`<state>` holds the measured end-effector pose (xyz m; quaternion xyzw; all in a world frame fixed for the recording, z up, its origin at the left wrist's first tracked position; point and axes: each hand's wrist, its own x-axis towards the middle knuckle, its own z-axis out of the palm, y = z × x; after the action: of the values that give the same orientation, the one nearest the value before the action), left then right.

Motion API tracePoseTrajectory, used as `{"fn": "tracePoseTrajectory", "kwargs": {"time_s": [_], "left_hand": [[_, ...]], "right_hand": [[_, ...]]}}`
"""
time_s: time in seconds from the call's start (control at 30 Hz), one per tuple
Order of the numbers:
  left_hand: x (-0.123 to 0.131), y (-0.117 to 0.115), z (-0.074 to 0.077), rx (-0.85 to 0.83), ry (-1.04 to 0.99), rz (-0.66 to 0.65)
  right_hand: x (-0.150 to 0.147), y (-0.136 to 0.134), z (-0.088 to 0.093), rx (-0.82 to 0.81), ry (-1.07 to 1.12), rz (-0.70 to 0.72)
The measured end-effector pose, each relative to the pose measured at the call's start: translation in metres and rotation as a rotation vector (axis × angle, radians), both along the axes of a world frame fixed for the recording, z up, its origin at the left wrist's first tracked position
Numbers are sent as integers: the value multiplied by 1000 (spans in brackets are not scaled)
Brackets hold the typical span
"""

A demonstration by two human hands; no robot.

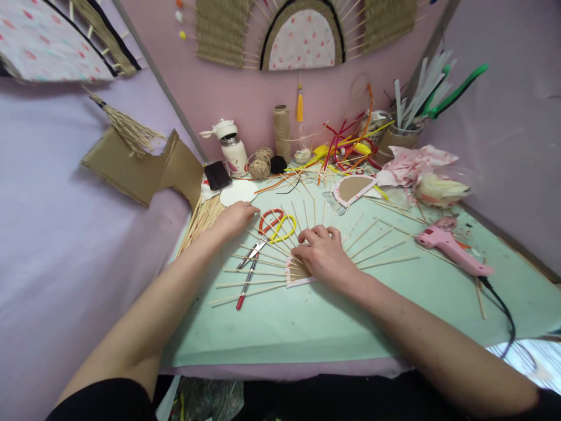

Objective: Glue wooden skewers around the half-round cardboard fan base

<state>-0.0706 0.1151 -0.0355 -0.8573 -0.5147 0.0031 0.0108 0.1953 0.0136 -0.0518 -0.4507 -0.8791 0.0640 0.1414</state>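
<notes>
A half-round cardboard piece (296, 270) with a pale pink spotted edge lies on the table, partly hidden under my right hand (324, 254). Thin wooden sticks (254, 272) fan out from it to the left, back and right. My right hand's fingers are bent and closed down over the cardboard and the stick ends. At the back left of the fan, my left hand (238, 218) has its fingertips pinched at the outer end of a stick. Scissors (262, 242) with red and yellow handles lie beneath the left sticks, beside a red-capped pen (246, 283).
A pink glue gun (453, 248) with a black cord lies at the right. Loose sticks (199, 225) are piled at the left edge. Behind stand a white bottle (235, 153), twine spool (281, 133) and a cup (401, 137) of glue sticks. Another half-round piece (355, 190) lies back right.
</notes>
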Motion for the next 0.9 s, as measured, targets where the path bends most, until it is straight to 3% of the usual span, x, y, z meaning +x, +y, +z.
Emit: {"fn": "tracePoseTrajectory", "kwargs": {"time_s": [0.9], "left_hand": [[0, 1, 1, 10, 19, -11]], "right_hand": [[-1, 1, 2, -2, -4, 9]]}}
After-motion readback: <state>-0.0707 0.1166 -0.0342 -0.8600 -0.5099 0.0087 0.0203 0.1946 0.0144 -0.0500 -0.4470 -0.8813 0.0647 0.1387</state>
